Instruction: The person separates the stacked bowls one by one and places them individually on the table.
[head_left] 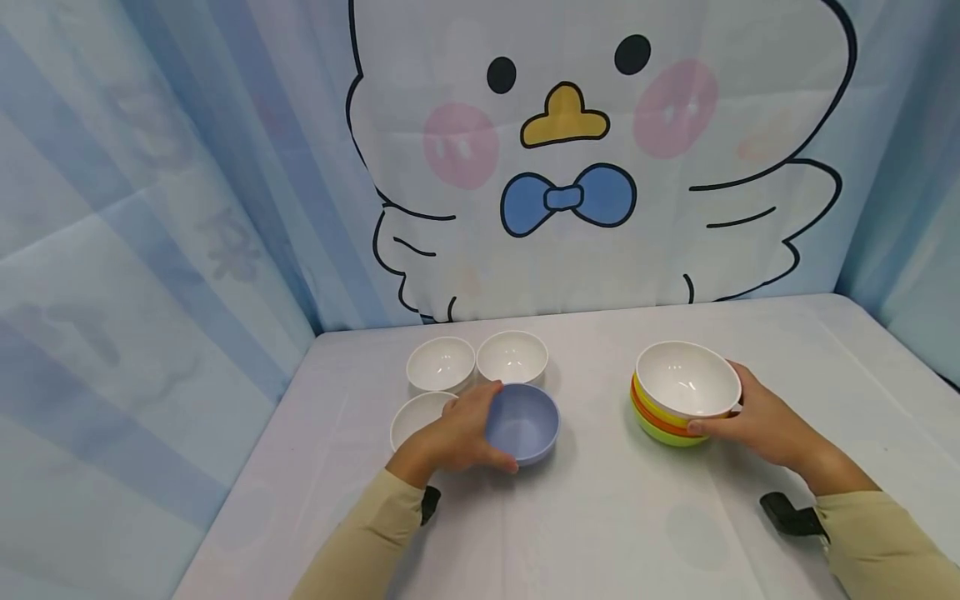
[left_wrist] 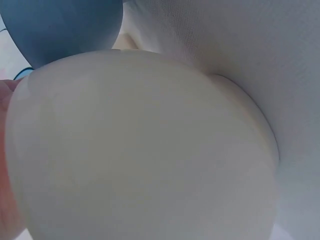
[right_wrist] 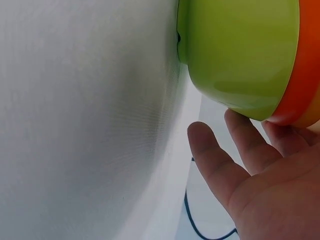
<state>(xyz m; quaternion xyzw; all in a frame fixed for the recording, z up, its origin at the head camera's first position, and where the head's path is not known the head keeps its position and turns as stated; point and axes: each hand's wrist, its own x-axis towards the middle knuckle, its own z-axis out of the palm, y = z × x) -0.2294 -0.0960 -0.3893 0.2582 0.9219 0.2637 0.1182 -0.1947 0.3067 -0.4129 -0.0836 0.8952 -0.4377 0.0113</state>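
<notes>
My left hand grips a periwinkle-blue bowl by its left side, thumb at the front and fingers behind. That blue bowl shows at the top left of the left wrist view, behind a large white bowl. On the right, my right hand holds a white bowl at its right side, thumb at the front. It sits atop a stack with yellow, orange and green bowls. In the right wrist view, fingers lie beside the green bowl.
Two white bowls stand behind the blue one, side by side. A third white bowl is partly hidden by my left hand. A pale cloth covers the table. Behind it hangs a curtain printed with a cartoon bird.
</notes>
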